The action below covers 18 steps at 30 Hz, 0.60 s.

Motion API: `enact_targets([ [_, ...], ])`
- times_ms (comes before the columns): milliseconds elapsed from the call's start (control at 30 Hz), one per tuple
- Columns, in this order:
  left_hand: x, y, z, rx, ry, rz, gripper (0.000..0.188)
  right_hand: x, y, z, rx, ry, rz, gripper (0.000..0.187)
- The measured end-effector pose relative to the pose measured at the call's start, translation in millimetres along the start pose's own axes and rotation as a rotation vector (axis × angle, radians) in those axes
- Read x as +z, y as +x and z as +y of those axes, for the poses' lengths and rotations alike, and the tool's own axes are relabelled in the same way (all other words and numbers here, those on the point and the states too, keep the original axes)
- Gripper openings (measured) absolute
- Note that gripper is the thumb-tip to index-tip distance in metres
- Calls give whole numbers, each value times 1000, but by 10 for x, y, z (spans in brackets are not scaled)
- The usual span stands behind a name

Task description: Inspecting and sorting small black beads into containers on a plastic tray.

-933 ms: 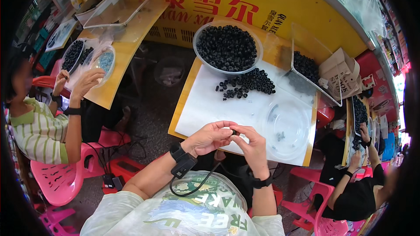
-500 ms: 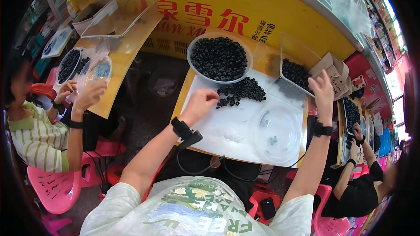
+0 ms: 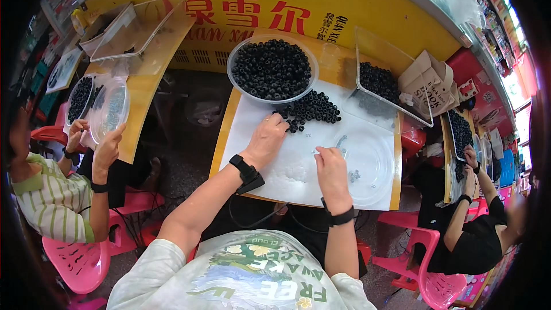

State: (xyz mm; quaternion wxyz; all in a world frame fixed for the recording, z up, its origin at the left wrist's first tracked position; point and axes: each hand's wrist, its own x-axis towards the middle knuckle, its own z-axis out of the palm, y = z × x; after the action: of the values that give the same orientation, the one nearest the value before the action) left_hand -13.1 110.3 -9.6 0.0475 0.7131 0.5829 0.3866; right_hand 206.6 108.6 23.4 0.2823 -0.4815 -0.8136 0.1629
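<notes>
Small black bead-like pieces with holes [image 3: 318,107] lie in a loose heap on a white sheet [image 3: 258,181]. My left hand [image 3: 267,140] reaches the heap's near left edge, fingers curled together against the pieces; what they pinch is hidden. Over the sheet to the right, my right hand [image 3: 333,175] is closed in a pinch, with a tiny pale bit at its fingertips too small to name. Behind the heap stands a round clear tub [image 3: 231,74] filled with the same black pieces. A shallow clear round container [image 3: 373,186] rests beside my right hand.
A clear rectangular bin [image 3: 416,116] holding black pieces stands at the table's far right, before a beige paper bag [image 3: 427,83]. A yellow freezer-like cabinet [image 3: 373,8] walls off the back. Co-workers sit at tables left and right, on pink chairs [image 3: 74,264].
My right hand has come down and left from above the rectangular bin to the sheet, its fingers now pinched. My left hand has shifted slightly onto the heap's edge. The view has shifted somewhat.
</notes>
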Motion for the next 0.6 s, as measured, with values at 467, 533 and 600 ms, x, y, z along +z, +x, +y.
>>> enact_targets([
  [467, -423, -601, 367, -1106, -1957, -39, 30, 96, 19, -381, 425, 924, -40, 16],
  [533, -437, -634, 403, -1139, -1931, -33, 30, 83, -37, -475, 436, 969, -70, 16],
  [600, -448, -665, 428, -1136, -1870, -32, 30, 78, -88, -563, 440, 1007, -81, 15],
])
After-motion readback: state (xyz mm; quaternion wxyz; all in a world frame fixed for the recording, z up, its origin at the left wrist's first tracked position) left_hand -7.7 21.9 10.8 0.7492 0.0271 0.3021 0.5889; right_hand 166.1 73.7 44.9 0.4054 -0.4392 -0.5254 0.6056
